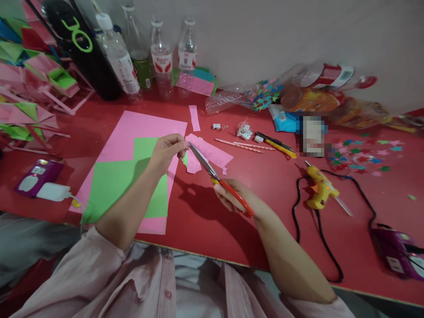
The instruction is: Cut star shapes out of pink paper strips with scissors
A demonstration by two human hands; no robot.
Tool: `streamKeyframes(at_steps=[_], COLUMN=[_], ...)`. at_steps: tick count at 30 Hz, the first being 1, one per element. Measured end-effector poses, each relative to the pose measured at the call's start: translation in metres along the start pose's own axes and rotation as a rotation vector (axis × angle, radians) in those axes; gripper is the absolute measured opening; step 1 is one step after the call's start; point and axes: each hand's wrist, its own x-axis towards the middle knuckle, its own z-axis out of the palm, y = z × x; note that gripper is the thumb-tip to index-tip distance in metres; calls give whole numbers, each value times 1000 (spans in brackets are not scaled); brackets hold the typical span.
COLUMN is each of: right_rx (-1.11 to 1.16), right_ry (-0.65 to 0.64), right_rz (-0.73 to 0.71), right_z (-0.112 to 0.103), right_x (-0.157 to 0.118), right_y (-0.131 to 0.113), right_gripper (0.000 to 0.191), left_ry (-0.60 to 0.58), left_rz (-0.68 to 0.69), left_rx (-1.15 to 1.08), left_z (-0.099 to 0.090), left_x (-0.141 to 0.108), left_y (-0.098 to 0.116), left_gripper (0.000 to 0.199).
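Observation:
My right hand is closed around the red handles of a pair of scissors, whose blades point up and left and look nearly closed. At their tip my left hand makes a pinch; whatever its fingertips hold is too small to make out. Just beyond the blades lie cut pieces of pink paper with star outlines drawn on them, and a small pink star sits at their edge. Under my left forearm are a green sheet and a larger pink sheet.
A yellow glue gun with its black cord lies at the right, near a purple power strip. Pencils, a yellow cutter and colourful paper stars lie farther back. Bottles stand along the wall; paper pinwheels fill the left.

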Motion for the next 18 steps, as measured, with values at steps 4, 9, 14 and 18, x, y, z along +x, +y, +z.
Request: streamKeyframes(at_steps=[4,9,14,18], right_rx=[-7,-32,-35,-18], right_ry=[20,20,13,23], right_rz=[-10,-2,-6,0], right_z=[1,1,1,2], right_x=[-2,-1,-1,-2], right_y=[-3,-2,-2,-4], right_gripper=[49,49,50,49], left_ry=[7,11,11,8], left_rz=[-5,-18,-16,-20], left_rx=[2,19,13,-1], left_z=[1,1,1,2], left_x=[0,0,0,0], left_y=[0,1,2,3], left_gripper=[13,13,13,13])
